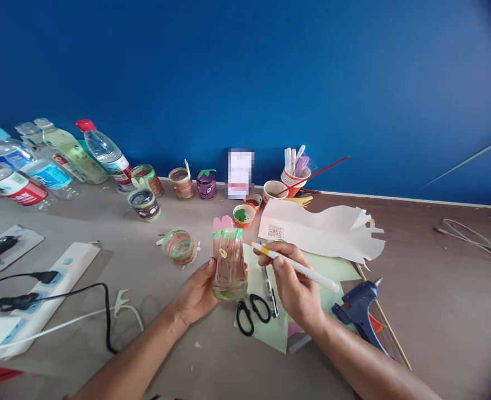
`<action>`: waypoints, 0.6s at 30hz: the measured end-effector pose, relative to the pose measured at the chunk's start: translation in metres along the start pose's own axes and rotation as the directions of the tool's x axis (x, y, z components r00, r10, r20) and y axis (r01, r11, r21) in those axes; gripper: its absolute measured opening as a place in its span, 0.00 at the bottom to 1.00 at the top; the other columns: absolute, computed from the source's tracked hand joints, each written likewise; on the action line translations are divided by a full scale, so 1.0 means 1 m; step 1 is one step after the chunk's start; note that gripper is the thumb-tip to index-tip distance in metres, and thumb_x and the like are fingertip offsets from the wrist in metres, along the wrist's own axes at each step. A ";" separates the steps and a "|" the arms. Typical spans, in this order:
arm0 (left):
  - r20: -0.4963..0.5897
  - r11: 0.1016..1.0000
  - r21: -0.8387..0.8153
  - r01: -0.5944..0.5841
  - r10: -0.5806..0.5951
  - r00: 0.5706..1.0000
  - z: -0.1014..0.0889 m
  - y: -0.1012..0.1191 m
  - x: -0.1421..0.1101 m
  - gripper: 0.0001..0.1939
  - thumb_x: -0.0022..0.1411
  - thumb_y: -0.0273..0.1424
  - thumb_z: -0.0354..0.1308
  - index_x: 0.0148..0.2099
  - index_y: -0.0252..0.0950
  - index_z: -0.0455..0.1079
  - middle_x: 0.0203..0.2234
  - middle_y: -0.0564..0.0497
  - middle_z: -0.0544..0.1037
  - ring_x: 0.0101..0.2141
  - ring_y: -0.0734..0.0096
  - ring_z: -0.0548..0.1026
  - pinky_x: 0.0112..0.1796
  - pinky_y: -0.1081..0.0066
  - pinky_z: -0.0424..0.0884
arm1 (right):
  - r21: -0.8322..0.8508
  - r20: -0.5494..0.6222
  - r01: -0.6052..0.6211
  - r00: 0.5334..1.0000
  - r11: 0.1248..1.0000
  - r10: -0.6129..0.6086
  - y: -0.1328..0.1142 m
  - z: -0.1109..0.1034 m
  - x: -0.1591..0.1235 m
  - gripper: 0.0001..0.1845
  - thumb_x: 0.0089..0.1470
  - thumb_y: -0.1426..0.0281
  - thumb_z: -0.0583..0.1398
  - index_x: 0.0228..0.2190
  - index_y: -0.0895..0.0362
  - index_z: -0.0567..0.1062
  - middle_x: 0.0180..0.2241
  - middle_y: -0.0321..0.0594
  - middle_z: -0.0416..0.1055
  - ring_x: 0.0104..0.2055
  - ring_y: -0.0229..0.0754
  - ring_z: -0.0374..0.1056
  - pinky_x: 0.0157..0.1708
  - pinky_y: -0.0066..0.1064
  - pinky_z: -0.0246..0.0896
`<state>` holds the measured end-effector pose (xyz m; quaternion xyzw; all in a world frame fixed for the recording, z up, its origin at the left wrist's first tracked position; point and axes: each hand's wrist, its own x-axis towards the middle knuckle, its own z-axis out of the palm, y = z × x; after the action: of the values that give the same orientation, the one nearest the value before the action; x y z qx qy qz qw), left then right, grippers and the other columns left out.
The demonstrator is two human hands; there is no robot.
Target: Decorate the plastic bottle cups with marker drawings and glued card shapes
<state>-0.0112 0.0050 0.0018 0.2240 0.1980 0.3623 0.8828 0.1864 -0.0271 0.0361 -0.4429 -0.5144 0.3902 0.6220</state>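
Observation:
My left hand (198, 290) is wrapped round the side of a cut plastic bottle (230, 269), painted brown with a green rim, pink paper pieces at its top and small yellow-edged eyes. Between the fingers of my right hand (297, 278) is a white marker pen (301, 268), its yellow-orange tip pointing left, close to the bottle's right side but apart from it. Black-handled scissors (252, 315) and a pen (271, 291) lie on pale green paper (272, 333) below the hands. A low painted cup (178, 247) stands just left of the bottle.
Several plastic bottles (49, 172) lean at the back left beside painted cups (182, 183). A power strip (40, 300) with cables lies at left. Paint cups (242, 215), a torn white sheet (324, 225) and a blue glue gun (360, 311) are at right.

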 end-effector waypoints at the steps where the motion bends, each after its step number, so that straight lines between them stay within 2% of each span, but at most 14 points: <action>1: 0.011 1.000 -0.004 0.010 -0.010 1.000 0.000 0.000 0.000 0.21 0.67 0.41 0.55 0.53 0.32 0.75 0.45 0.41 0.82 0.49 0.56 0.78 0.54 0.58 0.68 | 0.013 -0.001 0.009 1.000 1.000 -0.009 0.000 0.000 0.000 0.11 0.65 0.60 0.56 0.42 0.50 0.74 0.31 0.36 0.74 0.35 0.40 0.72 0.37 0.34 0.67; 8: 0.009 1.000 -0.020 0.024 -0.024 1.000 0.000 0.001 -0.001 0.23 0.65 0.43 0.57 0.54 0.33 0.74 0.46 0.41 0.82 0.49 0.54 0.78 0.56 0.56 0.65 | -0.014 0.095 0.017 0.995 1.000 -0.015 -0.011 0.001 0.001 0.10 0.64 0.63 0.57 0.42 0.51 0.75 0.31 0.36 0.76 0.34 0.39 0.73 0.34 0.31 0.68; 15: -0.046 0.999 0.025 0.038 -0.037 0.998 0.000 0.001 -0.001 0.23 0.63 0.45 0.59 0.53 0.34 0.76 0.45 0.42 0.82 0.51 0.53 0.77 0.57 0.55 0.64 | -0.071 0.084 0.027 0.996 0.997 -0.021 -0.015 0.005 0.002 0.12 0.64 0.60 0.56 0.41 0.53 0.74 0.31 0.38 0.77 0.33 0.40 0.74 0.33 0.32 0.70; 18: -0.038 0.999 -0.012 0.037 -0.037 0.999 -0.006 0.001 -0.001 0.21 0.66 0.43 0.56 0.54 0.37 0.76 0.46 0.43 0.82 0.52 0.51 0.76 0.59 0.50 0.62 | -0.119 0.101 0.059 0.994 0.991 -0.048 -0.018 0.007 0.003 0.15 0.64 0.57 0.55 0.41 0.54 0.73 0.31 0.39 0.77 0.31 0.40 0.73 0.32 0.32 0.69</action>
<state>-0.0150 0.0064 -0.0026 0.2085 0.2169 0.3513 0.8866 0.1810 -0.0287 0.0551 -0.4463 -0.5788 0.3627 0.5781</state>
